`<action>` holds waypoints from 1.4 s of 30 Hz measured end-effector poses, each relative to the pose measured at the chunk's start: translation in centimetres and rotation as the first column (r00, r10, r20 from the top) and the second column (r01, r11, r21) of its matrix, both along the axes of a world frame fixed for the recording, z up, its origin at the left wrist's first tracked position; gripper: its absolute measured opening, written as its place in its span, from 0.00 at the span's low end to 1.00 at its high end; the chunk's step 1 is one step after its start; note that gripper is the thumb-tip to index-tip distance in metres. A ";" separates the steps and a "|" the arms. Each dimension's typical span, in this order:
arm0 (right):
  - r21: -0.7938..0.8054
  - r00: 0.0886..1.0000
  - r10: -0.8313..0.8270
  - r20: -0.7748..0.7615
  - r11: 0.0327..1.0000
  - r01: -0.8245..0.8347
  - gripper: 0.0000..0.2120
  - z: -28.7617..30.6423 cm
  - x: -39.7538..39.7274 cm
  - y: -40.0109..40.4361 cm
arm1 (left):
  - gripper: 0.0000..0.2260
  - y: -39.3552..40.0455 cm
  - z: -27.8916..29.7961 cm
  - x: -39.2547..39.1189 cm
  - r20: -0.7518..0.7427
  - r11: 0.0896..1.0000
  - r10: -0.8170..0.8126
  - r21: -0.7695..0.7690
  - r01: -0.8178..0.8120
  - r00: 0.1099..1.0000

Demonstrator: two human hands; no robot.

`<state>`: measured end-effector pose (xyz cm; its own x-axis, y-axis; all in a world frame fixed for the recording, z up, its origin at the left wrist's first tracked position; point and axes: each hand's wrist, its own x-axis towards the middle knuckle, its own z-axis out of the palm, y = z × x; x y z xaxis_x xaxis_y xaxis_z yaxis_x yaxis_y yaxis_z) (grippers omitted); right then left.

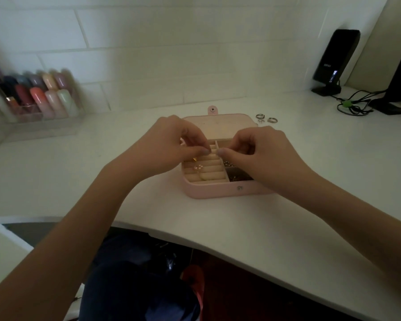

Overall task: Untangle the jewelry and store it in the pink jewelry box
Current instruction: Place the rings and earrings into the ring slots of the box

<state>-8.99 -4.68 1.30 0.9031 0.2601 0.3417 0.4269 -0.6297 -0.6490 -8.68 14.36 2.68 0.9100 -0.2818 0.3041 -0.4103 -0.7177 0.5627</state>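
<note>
While both hands hover over the open pink jewelry box, the box sits near the middle of a white desk with a curved front edge. Lid lies folded back flat toward the wall, snap tab at its far edge. Left half of the box: cream ring rolls, with a pearl-topped ring seated in a near slot. Right half: small compartments holding dark tangled chain; detail too dim to resolve.

Left hand: fingers curled, thumb and forefinger tips pinched together above the ring rolls. Right hand: same posture, fingertips pinched, nearly touching the left hand's. What they pinch is too small to see; cannot tell.

Three silver rings lie on the desk just beyond the box's far right corner.

Room: white tiled wall behind the desk. Far left, a clear organizer with pastel tubes, blurred. Far right, a black speaker on a stand, black cables beside it. Dim lighting overall.
</note>
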 end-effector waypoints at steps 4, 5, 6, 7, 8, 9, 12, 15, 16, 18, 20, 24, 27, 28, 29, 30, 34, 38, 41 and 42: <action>-0.038 1.000 0.005 0.005 0.999 -0.004 0.13 -0.5 0.0 0.4 | 0.05 0.2 -0.5 0.0 0.006 1.000 0.004 0.005 -0.005 1.000; -0.057 1.000 0.006 0.012 0.998 -0.005 0.13 -0.6 0.0 0.5 | 0.05 0.2 -0.6 0.0 0.012 1.000 0.005 0.003 -0.005 1.000; -0.071 1.000 0.006 0.022 0.997 -0.004 0.14 -0.7 0.0 0.5 | 0.05 0.3 -0.7 0.1 0.016 1.000 0.006 -0.002 -0.006 1.000; -0.076 1.000 0.005 0.030 0.997 -0.002 0.14 -0.7 0.0 0.6 | 0.05 0.4 -0.8 0.2 0.016 1.000 0.007 -0.006 -0.007 1.000; -0.076 0.999 0.004 0.040 0.997 -0.001 0.14 -0.8 -0.1 0.6 | 0.05 0.5 -0.9 0.2 0.013 1.000 0.002 -0.006 -0.002 1.000; -0.075 0.999 0.004 0.048 0.997 -0.001 0.14 -0.8 -0.1 0.6 | 0.05 0.7 -1.0 0.2 0.011 1.000 -0.009 -0.004 0.009 1.000; -0.076 0.999 0.012 0.046 0.997 -0.009 0.14 -0.8 -0.2 0.6 | 0.06 1.1 -1.3 0.0 0.030 0.998 -0.061 0.013 0.061 0.998; -0.078 0.999 0.010 0.051 0.997 -0.006 0.13 -0.9 -0.2 0.6 | 0.11 1.4 -1.4 -0.2 0.051 0.997 -0.076 0.027 0.075 0.996; -0.076 0.999 0.010 0.053 0.997 -0.006 0.13 -0.9 -0.2 0.6 | 0.14 1.4 -1.3 -0.4 0.054 0.997 -0.071 0.009 0.070 0.996; -0.068 0.999 0.010 0.049 0.998 -0.007 0.13 -0.9 -0.2 0.7 | 0.19 1.5 -1.4 -0.6 0.067 0.998 -0.056 -0.036 0.058 0.996; -0.062 0.999 0.009 0.045 0.998 -0.006 0.13 -1.0 -0.1 0.6 | 0.19 1.6 -1.6 -0.6 0.085 0.997 -0.054 -0.052 0.058 0.995; -0.064 0.999 0.015 0.042 0.998 -0.013 0.11 -1.0 -0.1 0.6 | 0.15 1.7 -2.0 -0.2 0.148 0.989 -0.132 0.084 0.120 0.980; -0.061 0.999 0.018 0.042 0.998 -0.015 0.12 -1.0 -0.1 0.6 | 0.17 1.7 -2.0 -0.1 0.168 0.984 -0.148 0.126 0.128 0.975; -0.060 0.999 0.019 0.045 0.998 -0.016 0.12 -1.0 -0.1 0.6 | 0.18 1.7 -2.0 -0.1 0.181 0.983 -0.152 0.128 0.130 0.972; -0.061 0.999 0.018 0.050 0.998 -0.015 0.12 -1.0 -0.1 0.6 | 0.18 1.7 -2.1 -0.1 0.195 0.984 -0.153 0.124 0.130 0.969; -0.062 0.998 0.017 0.053 0.998 -0.013 0.12 -1.0 -0.1 0.6 | 0.19 1.7 -2.1 -0.2 0.204 0.985 -0.151 0.112 0.130 0.967; -0.063 0.999 0.018 0.044 0.998 -0.015 0.12 -1.1 -0.1 0.6 | 0.19 1.8 -2.3 -0.2 0.175 0.982 -0.171 0.105 0.155 0.970; -0.068 0.998 0.020 0.053 0.998 -0.016 0.11 -1.1 -0.1 0.6 | 0.21 1.6 -2.1 -0.2 0.151 0.981 -0.162 0.135 0.142 0.975; -0.049 0.998 0.032 0.053 0.998 -0.029 0.10 -1.1 -0.1 0.5 | 0.19 1.4 -1.9 -0.2 0.099 0.983 -0.140 0.132 0.127 0.985; -0.046 0.998 0.033 0.055 0.998 -0.030 0.10 -1.1 -0.1 0.5 | 0.18 1.3 -1.8 -0.2 0.084 0.985 -0.137 0.120 0.126 0.987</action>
